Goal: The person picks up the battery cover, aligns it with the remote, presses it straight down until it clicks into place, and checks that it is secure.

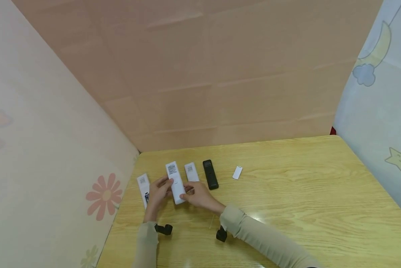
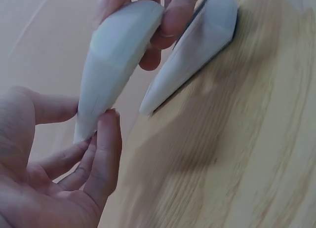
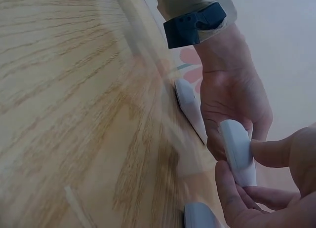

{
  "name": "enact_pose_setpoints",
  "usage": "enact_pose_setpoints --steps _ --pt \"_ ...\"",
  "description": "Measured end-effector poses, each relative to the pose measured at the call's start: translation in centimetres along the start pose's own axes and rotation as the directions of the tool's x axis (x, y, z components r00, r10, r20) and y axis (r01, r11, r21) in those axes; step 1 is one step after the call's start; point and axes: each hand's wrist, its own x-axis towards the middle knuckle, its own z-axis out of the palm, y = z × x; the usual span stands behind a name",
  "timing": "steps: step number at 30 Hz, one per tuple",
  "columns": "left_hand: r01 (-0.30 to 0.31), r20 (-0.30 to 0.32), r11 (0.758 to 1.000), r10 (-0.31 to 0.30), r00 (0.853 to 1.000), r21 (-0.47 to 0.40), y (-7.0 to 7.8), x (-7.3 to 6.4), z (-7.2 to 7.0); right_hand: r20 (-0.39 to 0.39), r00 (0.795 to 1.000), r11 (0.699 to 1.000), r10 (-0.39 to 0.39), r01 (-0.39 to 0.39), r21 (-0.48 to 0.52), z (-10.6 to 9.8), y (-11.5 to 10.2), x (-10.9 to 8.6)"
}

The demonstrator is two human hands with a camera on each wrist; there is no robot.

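Note:
Both hands hold a white remote control above the table, its back with a printed label turned up. My left hand grips it along the left side; in the left wrist view thumb and fingers pinch one end. The right hand holds the lower end, thumb on top, and the right wrist view shows its thumb against the casing. Left of the hands lies another white remote with batteries showing in its uncovered compartment. A third white remote, partly hidden, lies behind the right hand.
A black remote lies right of the white ones. Farther right is a small white cover on the wooden table. A patterned curtain borders the left side, and a tan cloth hangs behind the table.

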Motion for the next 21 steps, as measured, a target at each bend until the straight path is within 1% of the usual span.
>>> enact_pose_setpoints --steps 4,8,13,21 --pt "0.001 0.003 1.0 -0.001 1.0 0.022 -0.1 -0.1 -0.4 0.0 1.0 1.0 0.006 -0.006 -0.012 0.4 0.0 0.2" --pt "0.004 -0.021 0.997 -0.002 1.0 0.072 0.2 -0.1 -0.7 -0.003 1.0 0.999 0.009 -0.009 -0.034 1.0 -0.1 0.5" --pt "0.033 -0.052 0.993 -0.027 0.998 0.113 0.1 0.0 -0.8 -0.008 1.0 0.999 0.018 -0.018 -0.035 1.7 0.0 0.7" --pt "0.046 -0.054 0.985 -0.037 0.998 0.165 -0.2 -0.1 -0.9 -0.013 1.0 0.998 -0.009 0.008 -0.055 2.3 0.0 0.6"
